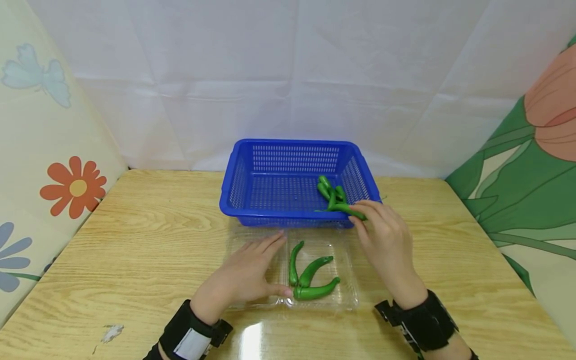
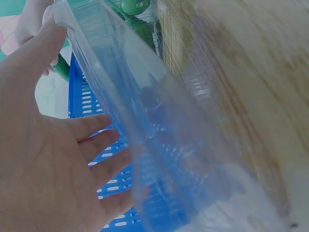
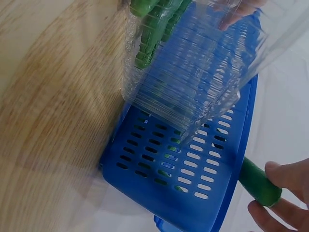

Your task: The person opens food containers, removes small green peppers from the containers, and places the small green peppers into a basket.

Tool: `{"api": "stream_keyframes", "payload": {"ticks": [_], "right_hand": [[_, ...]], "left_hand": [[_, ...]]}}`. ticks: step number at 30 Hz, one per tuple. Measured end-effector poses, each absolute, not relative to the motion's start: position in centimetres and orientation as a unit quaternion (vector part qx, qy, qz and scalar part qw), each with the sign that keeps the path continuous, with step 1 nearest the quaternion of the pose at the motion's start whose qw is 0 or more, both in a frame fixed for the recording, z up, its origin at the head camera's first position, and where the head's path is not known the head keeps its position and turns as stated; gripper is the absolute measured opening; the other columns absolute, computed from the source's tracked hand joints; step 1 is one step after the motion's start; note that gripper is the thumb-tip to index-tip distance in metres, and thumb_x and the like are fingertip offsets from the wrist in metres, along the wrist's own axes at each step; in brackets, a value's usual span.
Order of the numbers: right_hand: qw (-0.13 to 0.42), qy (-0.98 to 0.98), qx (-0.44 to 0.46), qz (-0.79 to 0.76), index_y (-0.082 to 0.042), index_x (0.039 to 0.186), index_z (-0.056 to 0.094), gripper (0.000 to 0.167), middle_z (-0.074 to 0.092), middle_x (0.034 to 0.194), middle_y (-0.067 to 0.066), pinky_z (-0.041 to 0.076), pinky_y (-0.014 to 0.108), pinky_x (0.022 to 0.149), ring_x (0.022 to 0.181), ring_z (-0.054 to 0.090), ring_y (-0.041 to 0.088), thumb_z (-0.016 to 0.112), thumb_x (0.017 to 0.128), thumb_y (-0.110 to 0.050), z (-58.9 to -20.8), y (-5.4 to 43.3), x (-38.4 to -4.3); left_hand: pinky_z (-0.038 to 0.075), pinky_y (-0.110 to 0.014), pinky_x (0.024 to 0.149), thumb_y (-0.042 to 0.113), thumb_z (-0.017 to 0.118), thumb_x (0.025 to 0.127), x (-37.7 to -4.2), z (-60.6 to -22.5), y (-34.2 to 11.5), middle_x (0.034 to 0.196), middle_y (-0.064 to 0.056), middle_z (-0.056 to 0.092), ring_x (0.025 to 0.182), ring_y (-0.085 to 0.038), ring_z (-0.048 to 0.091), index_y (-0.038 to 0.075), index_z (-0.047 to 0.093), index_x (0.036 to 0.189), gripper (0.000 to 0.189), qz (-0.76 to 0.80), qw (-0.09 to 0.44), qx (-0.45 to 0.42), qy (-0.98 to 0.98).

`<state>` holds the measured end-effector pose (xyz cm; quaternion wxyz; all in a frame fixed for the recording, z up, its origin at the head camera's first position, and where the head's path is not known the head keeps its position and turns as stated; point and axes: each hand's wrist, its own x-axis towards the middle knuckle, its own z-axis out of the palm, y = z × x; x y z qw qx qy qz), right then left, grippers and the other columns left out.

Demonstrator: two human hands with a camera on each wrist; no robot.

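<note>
My right hand (image 1: pixel 386 235) pinches a green chili pepper (image 1: pixel 353 211) over the near right rim of the blue basket (image 1: pixel 231 180). In the right wrist view that pepper's blunt end (image 3: pixel 260 183) sticks out between thumb and fingers. Several more green peppers (image 1: pixel 332 192) lie in the basket's right part. Before the basket stands an opened clear plastic box (image 1: pixel 346 297), with three green peppers (image 1: pixel 315 272) in its right half. My left hand (image 1: pixel 247 272) reaches over the box's left half. Its fingers are extended against the clear plastic (image 2: pixel 120 96), the thumb near the middle edge.
The wooden table (image 1: pixel 148 250) carries everything, with a worn patch (image 1: pixel 112 332) at its front left. White cloth (image 1: pixel 216 85) hangs behind the basket. Painted panels with flowers (image 1: pixel 76 187) stand on both sides.
</note>
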<state>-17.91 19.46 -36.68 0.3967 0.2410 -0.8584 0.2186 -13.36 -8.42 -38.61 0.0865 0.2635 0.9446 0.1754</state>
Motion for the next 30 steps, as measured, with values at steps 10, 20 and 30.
{"api": "stream_keyframes", "payload": {"ticks": [10,20,30], "right_hand": [[0.398,-0.856,0.242,0.224,-0.001,0.101,0.074,0.029,0.071,0.103,0.015,0.055,0.05,0.082,0.092,0.066,0.034,0.082,0.074,0.005,-36.7,19.4,-17.89],[0.403,-0.852,0.249,0.224,0.0,0.099,0.074,0.027,0.072,0.102,0.015,0.055,0.047,0.081,0.092,0.066,0.033,0.082,0.074,0.005,-36.6,19.3,-17.8],[0.4,-0.847,0.267,0.226,0.0,0.098,0.073,0.027,0.072,0.1,0.015,0.055,0.048,0.081,0.09,0.066,0.032,0.082,0.073,0.006,-36.55,19.19,-17.78]], "left_hand": [[0.021,-0.052,0.119,0.068,0.066,0.079,-13.41,-38.7,-8.44,0.164,-0.005,0.018,0.147,-0.031,0.025,0.012,0.023,0.158,0.107,0.175,0.087,0.263,0.945],[0.021,-0.052,0.119,0.069,0.066,0.079,-13.45,-38.82,-8.43,0.164,-0.006,0.018,0.147,-0.031,0.025,0.011,0.023,0.158,0.107,0.174,0.083,0.266,0.945],[0.022,-0.052,0.119,0.069,0.066,0.079,-13.44,-38.84,-8.41,0.164,-0.006,0.018,0.147,-0.031,0.025,0.011,0.023,0.158,0.107,0.176,0.083,0.265,0.945]]}}
